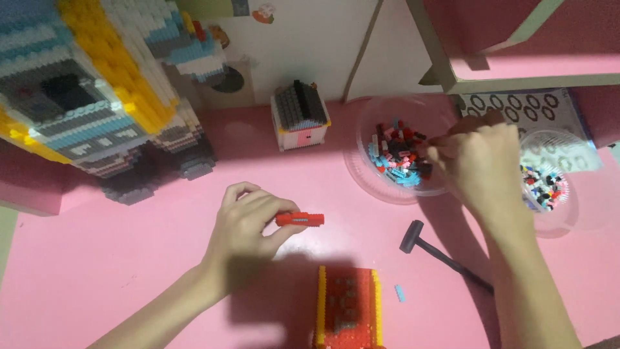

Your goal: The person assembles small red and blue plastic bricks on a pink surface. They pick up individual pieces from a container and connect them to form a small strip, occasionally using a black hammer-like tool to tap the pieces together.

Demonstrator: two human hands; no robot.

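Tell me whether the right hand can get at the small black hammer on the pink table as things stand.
Probably yes. The small black hammer lies uncovered on the pink table, just below the right hand, whose fingertips are in the clear bowl of bricks; nothing lies between them.

A home hobby desk: pink tabletop, big brick-built model, bowls of tiny bricks, small hammer.

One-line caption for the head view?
Left hand holds a red brick strip; right hand picks in a bowl of small bricks.
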